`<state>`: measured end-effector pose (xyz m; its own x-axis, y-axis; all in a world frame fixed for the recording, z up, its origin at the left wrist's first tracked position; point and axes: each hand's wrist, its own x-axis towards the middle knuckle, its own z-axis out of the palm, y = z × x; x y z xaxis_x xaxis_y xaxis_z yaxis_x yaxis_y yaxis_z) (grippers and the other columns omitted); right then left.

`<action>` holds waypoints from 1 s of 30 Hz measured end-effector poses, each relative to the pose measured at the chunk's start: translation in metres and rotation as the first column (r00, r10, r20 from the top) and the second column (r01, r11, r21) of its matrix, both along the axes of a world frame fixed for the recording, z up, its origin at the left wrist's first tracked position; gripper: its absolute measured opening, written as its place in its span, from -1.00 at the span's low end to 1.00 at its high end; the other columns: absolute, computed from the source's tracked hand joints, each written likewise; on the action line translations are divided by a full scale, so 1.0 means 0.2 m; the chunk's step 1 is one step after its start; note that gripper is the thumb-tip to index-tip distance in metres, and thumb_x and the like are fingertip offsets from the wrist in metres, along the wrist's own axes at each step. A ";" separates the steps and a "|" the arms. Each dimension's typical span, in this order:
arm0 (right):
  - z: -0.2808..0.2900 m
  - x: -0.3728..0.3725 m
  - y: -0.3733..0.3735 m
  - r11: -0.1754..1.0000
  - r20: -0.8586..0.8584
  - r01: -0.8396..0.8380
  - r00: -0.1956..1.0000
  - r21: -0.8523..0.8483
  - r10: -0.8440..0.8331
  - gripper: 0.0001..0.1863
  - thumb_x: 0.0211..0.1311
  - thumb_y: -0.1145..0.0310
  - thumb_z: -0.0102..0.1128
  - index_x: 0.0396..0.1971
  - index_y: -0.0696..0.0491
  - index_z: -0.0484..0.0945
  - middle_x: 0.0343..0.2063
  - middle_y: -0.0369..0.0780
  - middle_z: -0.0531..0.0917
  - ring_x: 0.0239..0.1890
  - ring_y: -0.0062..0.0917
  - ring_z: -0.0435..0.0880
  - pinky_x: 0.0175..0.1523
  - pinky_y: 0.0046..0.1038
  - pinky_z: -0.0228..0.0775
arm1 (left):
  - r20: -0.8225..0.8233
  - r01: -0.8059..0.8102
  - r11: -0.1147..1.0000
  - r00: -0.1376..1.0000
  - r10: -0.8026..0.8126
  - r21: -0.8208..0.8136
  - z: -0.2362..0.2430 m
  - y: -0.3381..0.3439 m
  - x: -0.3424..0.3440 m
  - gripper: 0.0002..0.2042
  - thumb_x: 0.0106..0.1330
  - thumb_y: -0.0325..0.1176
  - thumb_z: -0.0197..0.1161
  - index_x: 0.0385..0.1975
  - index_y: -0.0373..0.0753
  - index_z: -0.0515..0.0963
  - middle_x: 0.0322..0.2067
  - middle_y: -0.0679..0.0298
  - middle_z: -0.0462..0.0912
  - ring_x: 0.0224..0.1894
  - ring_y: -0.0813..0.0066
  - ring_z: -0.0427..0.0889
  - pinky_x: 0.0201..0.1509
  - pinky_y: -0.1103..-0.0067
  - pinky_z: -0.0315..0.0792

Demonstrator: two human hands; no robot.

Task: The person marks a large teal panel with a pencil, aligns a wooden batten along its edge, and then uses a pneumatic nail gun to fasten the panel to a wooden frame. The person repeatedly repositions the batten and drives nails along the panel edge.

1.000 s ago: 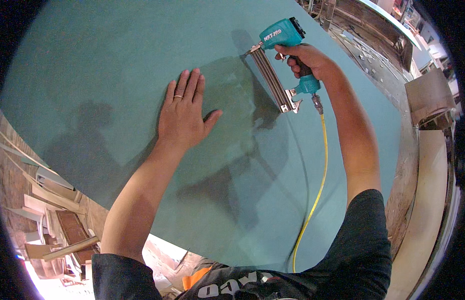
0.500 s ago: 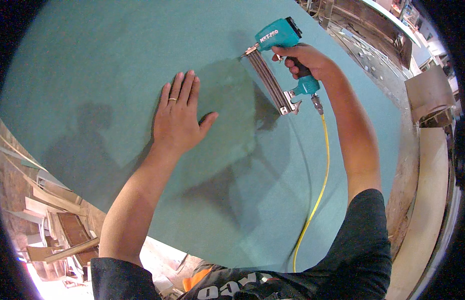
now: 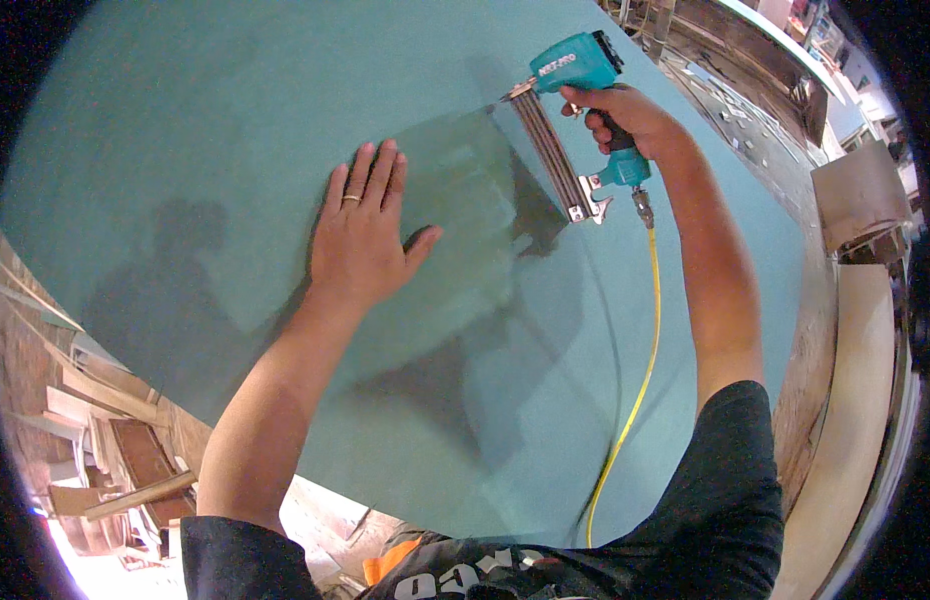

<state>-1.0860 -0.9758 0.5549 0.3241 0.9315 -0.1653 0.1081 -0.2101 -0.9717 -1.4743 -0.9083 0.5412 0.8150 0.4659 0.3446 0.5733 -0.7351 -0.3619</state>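
A large green-blue board stretches out under both of my arms. My left hand lies flat on it, fingers extended and thumb out to the side, with a ring on one finger. In my right hand is a teal pneumatic nail gun, gripped by its black handle. Its nose is at the board's surface, ahead and to the right of my left hand; I cannot tell whether it touches. From the handle's base a yellow air hose runs back toward my body.
Wood offcuts lie piled beyond the board's lower left edge. Along the right side are a long pale curved panel and a roll of brownish sheet. Small scraps are scattered on a surface at the far right.
The nail gun in my right hand has shifted slightly to the right along the board. My left hand stays flat in nearly the same place.
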 end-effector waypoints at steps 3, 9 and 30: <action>-0.03 0.02 0.01 0.994 -0.051 -0.108 0.993 -0.019 0.107 -0.52 0.30 -0.14 0.53 -0.20 0.01 0.72 -0.69 -0.52 0.38 -0.67 -0.77 0.36 -0.52 -0.56 0.24 | 0.008 0.007 1.000 1.000 -0.007 -0.009 -0.01 0.00 -0.02 -0.10 0.49 0.26 0.15 0.58 -0.37 0.20 0.65 0.04 0.13 0.68 0.02 0.06 0.73 0.10 -0.07; 0.00 -0.06 0.01 0.985 -0.031 -0.170 0.985 0.000 0.170 -0.52 0.29 -0.15 0.54 -0.21 0.00 0.71 -0.69 -0.51 0.37 -0.67 -0.77 0.34 -0.54 -0.56 0.20 | 0.019 0.012 1.000 1.000 -0.011 -0.017 0.02 0.00 0.02 -0.12 0.48 0.23 0.16 0.57 -0.37 0.23 0.64 0.03 0.14 0.68 0.00 0.08 0.72 0.08 -0.05; 0.01 -0.08 0.04 0.988 0.101 -0.152 0.983 -0.030 0.155 -0.55 0.29 -0.11 0.54 -0.28 0.00 0.68 -0.70 -0.48 0.41 -0.67 -0.73 0.38 -0.53 -0.51 0.27 | -0.002 0.006 1.000 1.000 -0.006 0.029 0.01 0.02 0.03 -0.11 0.48 0.25 0.16 0.58 -0.34 0.21 0.63 0.04 0.16 0.67 0.02 0.10 0.70 0.09 0.01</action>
<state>-1.1027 -0.9672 0.5570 0.1939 0.9680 -0.1592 0.2399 -0.2042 -0.9491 -1.4685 -0.9039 0.5438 0.8187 0.4507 0.3560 0.5678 -0.7280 -0.3842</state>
